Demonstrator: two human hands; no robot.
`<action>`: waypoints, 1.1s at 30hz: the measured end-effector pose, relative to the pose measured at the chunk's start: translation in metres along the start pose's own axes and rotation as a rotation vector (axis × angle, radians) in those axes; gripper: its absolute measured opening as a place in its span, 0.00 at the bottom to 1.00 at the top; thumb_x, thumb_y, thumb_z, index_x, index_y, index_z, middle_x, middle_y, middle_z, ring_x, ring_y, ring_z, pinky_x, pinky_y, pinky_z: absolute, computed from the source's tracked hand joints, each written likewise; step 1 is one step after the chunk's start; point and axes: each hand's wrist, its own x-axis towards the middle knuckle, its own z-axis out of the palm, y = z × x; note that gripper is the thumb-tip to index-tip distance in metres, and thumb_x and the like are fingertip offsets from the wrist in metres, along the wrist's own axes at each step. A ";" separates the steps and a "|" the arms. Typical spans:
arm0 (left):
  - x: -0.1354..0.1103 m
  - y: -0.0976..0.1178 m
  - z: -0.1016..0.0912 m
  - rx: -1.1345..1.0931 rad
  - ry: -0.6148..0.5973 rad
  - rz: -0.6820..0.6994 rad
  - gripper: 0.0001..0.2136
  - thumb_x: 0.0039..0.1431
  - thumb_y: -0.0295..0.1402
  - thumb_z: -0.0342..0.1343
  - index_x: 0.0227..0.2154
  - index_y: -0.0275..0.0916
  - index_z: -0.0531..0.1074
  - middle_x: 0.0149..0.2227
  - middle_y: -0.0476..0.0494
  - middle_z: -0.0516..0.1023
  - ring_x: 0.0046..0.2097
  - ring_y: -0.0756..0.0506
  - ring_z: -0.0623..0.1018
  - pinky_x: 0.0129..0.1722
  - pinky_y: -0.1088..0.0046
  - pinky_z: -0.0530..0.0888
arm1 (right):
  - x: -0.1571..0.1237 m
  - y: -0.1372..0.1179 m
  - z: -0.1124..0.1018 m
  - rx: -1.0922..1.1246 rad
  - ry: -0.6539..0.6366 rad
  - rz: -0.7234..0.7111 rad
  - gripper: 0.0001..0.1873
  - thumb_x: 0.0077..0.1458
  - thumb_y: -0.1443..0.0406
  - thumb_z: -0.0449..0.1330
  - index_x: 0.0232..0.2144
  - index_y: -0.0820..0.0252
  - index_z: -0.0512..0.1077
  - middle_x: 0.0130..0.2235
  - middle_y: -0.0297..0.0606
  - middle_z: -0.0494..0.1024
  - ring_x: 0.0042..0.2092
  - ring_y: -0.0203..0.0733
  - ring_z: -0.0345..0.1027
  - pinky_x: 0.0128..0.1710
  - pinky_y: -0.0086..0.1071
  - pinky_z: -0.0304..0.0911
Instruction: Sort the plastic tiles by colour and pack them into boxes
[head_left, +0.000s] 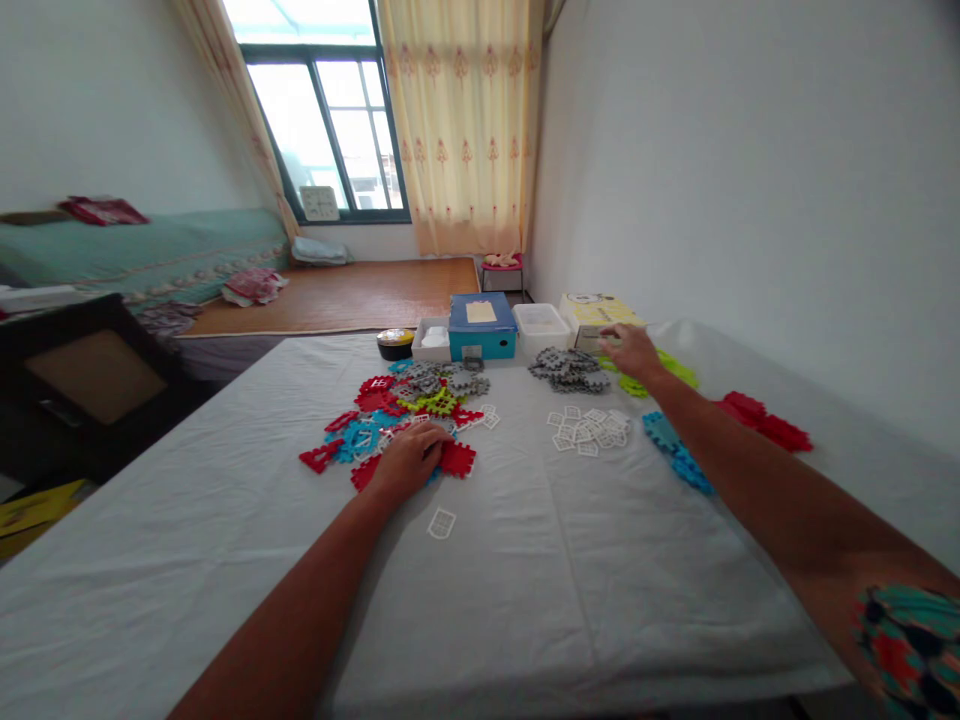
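Note:
My left hand (411, 460) rests on a mixed pile of toothed plastic building pieces, its fingers curled down and their tips hidden. Right beside those fingers lies a red piece (458, 460); blue pieces (358, 440) and a green-yellow piece (436, 402) show around it. My right hand (631, 352) is stretched out over the far right, fingers apart and loosely bent, with nothing visible in them. Below it sit green-yellow pieces (675, 368), and to its left a heap of grey pieces (568, 370).
White window-like pieces (592, 430) lie mid-table, and a single white one (442, 523) lies nearer. Blue pieces (679, 450) and red pieces (765, 422) are at right. Along the back stand a blue box (484, 335), a white tub (540, 325), a yellow box (592, 312) and a round tin (395, 345).

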 end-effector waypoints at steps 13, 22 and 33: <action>-0.004 0.000 0.001 0.006 0.000 0.000 0.13 0.59 0.25 0.48 0.38 0.42 0.77 0.40 0.45 0.79 0.43 0.46 0.76 0.47 0.68 0.72 | -0.034 -0.110 0.077 0.112 -0.127 -0.342 0.22 0.62 0.59 0.53 0.57 0.55 0.65 0.60 0.44 0.67 0.59 0.52 0.58 0.52 0.49 0.59; -0.002 -0.001 0.000 -0.024 -0.013 0.012 0.13 0.57 0.25 0.49 0.39 0.42 0.77 0.41 0.45 0.79 0.43 0.46 0.76 0.47 0.68 0.72 | -0.052 -0.087 0.059 0.336 -0.140 -0.442 0.14 0.53 0.69 0.60 0.44 0.57 0.75 0.44 0.40 0.79 0.44 0.43 0.70 0.48 0.37 0.64; -0.002 0.000 -0.002 -0.013 -0.016 0.010 0.13 0.58 0.24 0.48 0.38 0.42 0.77 0.41 0.46 0.79 0.43 0.46 0.76 0.47 0.69 0.71 | -0.040 -0.058 0.028 0.348 -0.165 -0.218 0.15 0.49 0.72 0.56 0.39 0.57 0.76 0.37 0.35 0.80 0.36 0.37 0.73 0.37 0.28 0.65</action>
